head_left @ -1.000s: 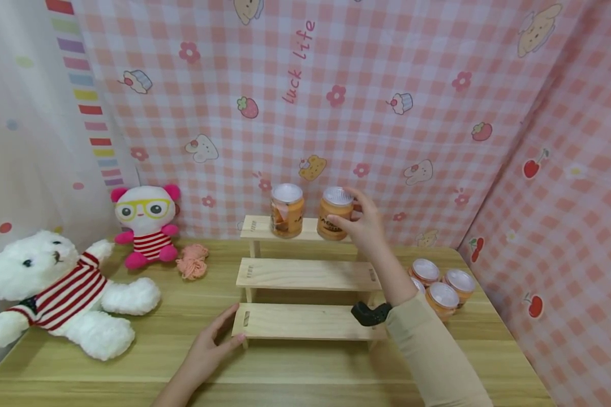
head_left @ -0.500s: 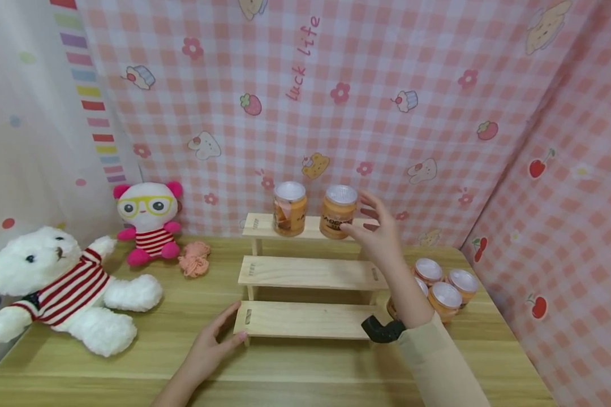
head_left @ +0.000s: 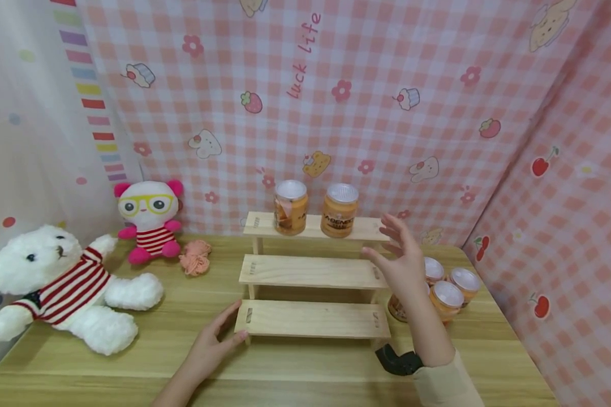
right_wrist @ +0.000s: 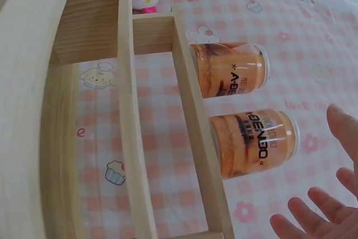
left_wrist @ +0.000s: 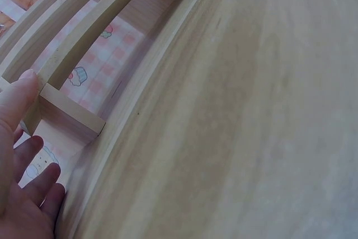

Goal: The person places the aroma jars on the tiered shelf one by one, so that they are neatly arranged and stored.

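Observation:
A three-tier wooden display stand (head_left: 310, 320) stands on the table. My left hand (head_left: 207, 349) holds the left end of its lowest tier, thumb at the front corner and fingers along the side; the left wrist view shows the thumb (left_wrist: 21, 96) on the wood. Two orange jars with clear ridged lids stand upright on the top tier: a left jar (head_left: 291, 212) and a right jar (head_left: 339, 215) with dark lettering. My right hand (head_left: 403, 265) is off to the right of them, its fingers spread and holding nothing. In the right wrist view, a gap separates the fingers from the right jar (right_wrist: 254, 144).
Several more orange jars (head_left: 447, 301) cluster on the table right of the stand, partly behind my right forearm. On the left are a white teddy bear (head_left: 71, 288), a pink panda doll (head_left: 153, 223) and a pink yarn bundle (head_left: 196, 258). Checked cloth (head_left: 224, 68) hangs behind.
My right hand has let go of the right jar on the top tier and drawn back to the right and down. The left hand keeps its place on the stand.

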A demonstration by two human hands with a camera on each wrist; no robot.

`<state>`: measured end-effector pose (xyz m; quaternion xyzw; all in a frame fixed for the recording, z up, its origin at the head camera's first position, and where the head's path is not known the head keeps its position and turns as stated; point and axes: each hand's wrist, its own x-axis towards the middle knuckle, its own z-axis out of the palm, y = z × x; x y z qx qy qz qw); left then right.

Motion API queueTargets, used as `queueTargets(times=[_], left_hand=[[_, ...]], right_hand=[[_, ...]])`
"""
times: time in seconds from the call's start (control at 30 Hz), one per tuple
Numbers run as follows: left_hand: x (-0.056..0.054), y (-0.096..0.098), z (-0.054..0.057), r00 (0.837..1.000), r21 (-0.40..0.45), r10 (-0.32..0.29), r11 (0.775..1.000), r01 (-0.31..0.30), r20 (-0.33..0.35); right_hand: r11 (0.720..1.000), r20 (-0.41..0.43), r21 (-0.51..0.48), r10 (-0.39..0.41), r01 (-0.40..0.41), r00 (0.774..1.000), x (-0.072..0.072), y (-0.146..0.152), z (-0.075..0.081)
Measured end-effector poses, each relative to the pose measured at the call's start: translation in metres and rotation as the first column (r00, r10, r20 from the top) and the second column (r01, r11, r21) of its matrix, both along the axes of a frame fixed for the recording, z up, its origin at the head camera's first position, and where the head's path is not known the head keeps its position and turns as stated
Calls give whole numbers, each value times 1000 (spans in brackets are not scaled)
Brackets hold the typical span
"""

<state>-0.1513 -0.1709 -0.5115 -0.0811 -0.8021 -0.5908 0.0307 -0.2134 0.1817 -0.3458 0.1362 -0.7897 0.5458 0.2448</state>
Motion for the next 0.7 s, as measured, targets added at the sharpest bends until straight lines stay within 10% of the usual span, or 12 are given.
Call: queueTargets(times=[0.37, 0.7], left_hand=[[0, 0, 0, 1000, -9, 6, 1000, -6, -8], [1, 0, 0, 1000, -8, 12, 1000, -12, -6]], right_hand=[[995, 53, -25, -93, 94, 994, 42, 15, -12], [982, 23, -22, -186, 187, 982, 49, 49, -46]])
